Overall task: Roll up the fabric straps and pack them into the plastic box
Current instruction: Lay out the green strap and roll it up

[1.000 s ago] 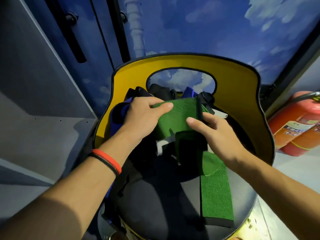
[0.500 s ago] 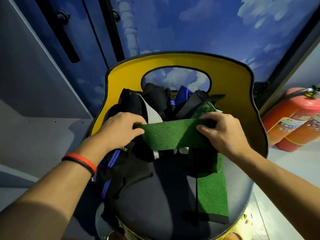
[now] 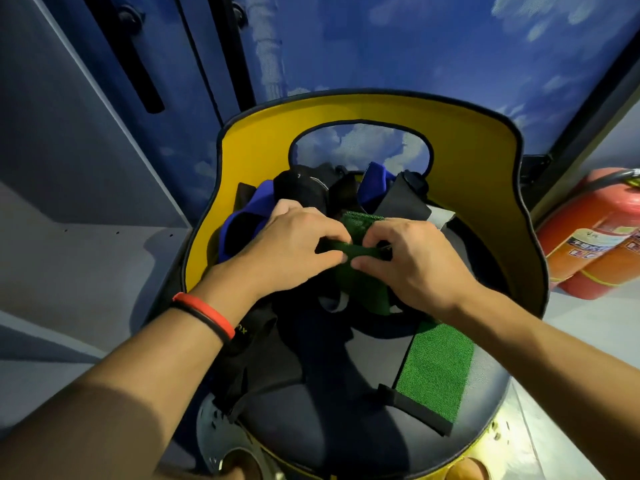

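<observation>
Green strap (image 3: 434, 368) is pinched at its upper end by both hands — left hand (image 3: 294, 244) and right hand (image 3: 412, 261) are set close together, thumbs and forefingers curled onto a folded or rolled bit of the fabric, fingertips nearly touching. From the grip the strap is draped down under the right hand, and its free tail is laid flat on the dark seat cushion (image 3: 346, 410), black end tab near the front edge. Behind the hands a pile of black and blue straps (image 3: 311, 195) is heaped against the yellow backrest (image 3: 485, 174). A red and black wristband (image 3: 204, 315) is worn on the left wrist. Two red fire extinguishers (image 3: 595, 244) are seen at right — just beside the backrest.
</observation>
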The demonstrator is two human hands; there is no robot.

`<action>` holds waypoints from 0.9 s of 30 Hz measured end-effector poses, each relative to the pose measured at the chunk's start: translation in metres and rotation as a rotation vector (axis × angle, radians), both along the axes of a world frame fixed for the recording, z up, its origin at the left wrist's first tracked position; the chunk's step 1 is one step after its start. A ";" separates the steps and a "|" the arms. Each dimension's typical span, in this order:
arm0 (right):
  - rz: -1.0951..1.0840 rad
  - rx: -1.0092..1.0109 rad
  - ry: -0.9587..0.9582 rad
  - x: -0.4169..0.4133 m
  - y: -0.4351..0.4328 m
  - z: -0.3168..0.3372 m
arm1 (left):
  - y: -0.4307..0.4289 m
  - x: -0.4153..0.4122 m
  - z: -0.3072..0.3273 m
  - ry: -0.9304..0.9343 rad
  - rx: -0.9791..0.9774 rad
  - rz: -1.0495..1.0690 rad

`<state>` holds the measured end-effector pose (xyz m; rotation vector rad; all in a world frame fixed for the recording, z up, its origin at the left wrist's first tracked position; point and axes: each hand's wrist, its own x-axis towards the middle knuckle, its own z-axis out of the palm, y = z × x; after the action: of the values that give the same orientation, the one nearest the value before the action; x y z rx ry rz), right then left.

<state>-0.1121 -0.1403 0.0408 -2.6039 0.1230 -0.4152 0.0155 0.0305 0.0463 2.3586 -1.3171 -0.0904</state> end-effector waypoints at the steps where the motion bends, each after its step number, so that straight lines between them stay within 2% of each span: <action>1: -0.009 0.008 -0.016 -0.001 -0.003 0.001 | 0.002 0.005 -0.002 -0.019 0.032 -0.038; 3: -0.060 0.048 -0.069 -0.005 -0.012 0.007 | 0.009 0.016 -0.008 -0.081 0.096 -0.055; 7: -0.229 0.181 -0.089 -0.011 -0.037 0.015 | 0.026 0.039 -0.028 -0.169 0.131 0.068; 11: -0.410 0.371 -0.095 -0.014 -0.061 0.009 | 0.030 0.051 -0.044 -0.139 0.145 0.245; 14: -0.511 0.543 -0.166 -0.017 -0.074 0.009 | 0.031 0.055 -0.055 -0.115 0.311 0.332; 16: -0.576 0.644 -0.182 -0.018 -0.081 0.005 | 0.028 0.053 -0.057 -0.089 0.371 0.326; 19: -0.599 0.775 -0.052 -0.017 -0.083 -0.010 | 0.018 0.049 -0.052 -0.010 0.297 0.260; 21: -0.590 0.732 0.044 -0.014 -0.080 -0.021 | 0.012 0.044 -0.052 -0.017 0.236 0.258; 24: -0.536 0.522 0.166 -0.011 -0.077 -0.029 | 0.004 0.037 -0.057 -0.069 0.114 0.314; 27: -0.468 0.228 0.108 -0.014 -0.070 -0.018 | -0.002 0.034 -0.054 -0.024 -0.014 0.357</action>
<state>-0.1263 -0.2108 0.0225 -2.3561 0.7790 -0.3920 0.0499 0.0281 -0.0075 2.5478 -0.8837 0.0549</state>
